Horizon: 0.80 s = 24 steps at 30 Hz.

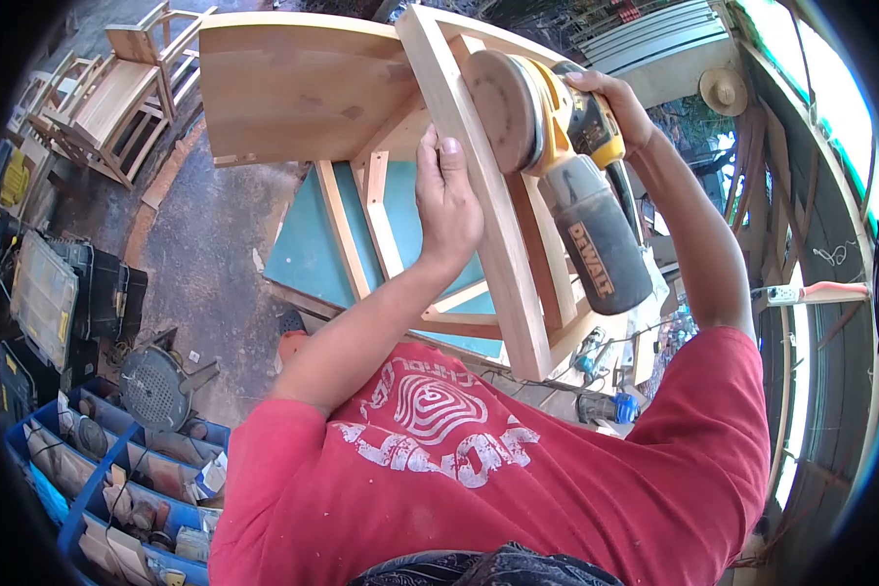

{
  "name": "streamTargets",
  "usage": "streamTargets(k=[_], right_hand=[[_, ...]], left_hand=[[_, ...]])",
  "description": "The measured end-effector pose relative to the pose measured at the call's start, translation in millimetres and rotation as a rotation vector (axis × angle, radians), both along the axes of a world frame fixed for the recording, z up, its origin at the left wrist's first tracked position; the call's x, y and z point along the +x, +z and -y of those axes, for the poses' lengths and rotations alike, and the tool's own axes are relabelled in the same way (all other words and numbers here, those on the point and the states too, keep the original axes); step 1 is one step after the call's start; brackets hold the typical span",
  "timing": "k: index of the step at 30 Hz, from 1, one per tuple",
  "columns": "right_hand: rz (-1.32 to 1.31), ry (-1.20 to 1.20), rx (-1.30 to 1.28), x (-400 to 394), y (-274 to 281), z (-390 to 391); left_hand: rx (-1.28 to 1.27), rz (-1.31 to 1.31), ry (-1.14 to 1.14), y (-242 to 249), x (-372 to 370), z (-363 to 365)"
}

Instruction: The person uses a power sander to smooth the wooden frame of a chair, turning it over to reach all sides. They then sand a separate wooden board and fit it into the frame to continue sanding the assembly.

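Note:
A yellow and black sander (581,122) with a round pad and a dust canister is gripped by my right hand (610,103). Its pad faces a light wooden leg (488,215) of a chair frame, at or very near the wood; contact is unclear. My left hand (449,200) holds that same leg from the left side, fingers wrapped against it, thumb up. The chair's wide wooden panel (303,88) extends to the upper left. Beneath the frame lies a blue-green work surface (313,239).
Wooden chairs (117,93) stand at the upper left. Black tool cases (63,293) and a blue divided bin (117,444) of parts are at the left. A straw hat (724,91) hangs at the upper right. A blue tool (623,407) lies right of my torso.

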State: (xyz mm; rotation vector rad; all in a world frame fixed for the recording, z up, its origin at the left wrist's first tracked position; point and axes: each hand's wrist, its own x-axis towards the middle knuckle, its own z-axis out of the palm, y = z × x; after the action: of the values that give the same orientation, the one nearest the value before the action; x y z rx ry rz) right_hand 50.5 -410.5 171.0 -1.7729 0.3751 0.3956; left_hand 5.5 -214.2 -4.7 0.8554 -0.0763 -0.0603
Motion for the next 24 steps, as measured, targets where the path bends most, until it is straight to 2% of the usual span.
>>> streamTargets(k=[2,10,12,16,24], right_hand=[[-0.007,-0.047,0.019,13.8,5.0,-9.7],[-0.024,0.04,0.103,70.1,-1.8,-5.0],[0.006,0.066,0.059,73.6,12.8,-1.1],[0.029,0.112,0.008,89.3,13.4,0.4],[-0.039,0.019,-0.027,52.8,19.3,3.4]], left_hand=[[-0.032,0.001,-0.023,4.9,-2.7,-3.9],[0.045,-0.032,-0.058,-6.8,3.1,-6.4],[0.04,-0.01,-0.055,7.8,-4.4,-6.3],[0.016,0.025,-0.057,4.5,-4.1,-5.5],[0.05,0.003,-0.063,8.5,-7.1,-1.2]])
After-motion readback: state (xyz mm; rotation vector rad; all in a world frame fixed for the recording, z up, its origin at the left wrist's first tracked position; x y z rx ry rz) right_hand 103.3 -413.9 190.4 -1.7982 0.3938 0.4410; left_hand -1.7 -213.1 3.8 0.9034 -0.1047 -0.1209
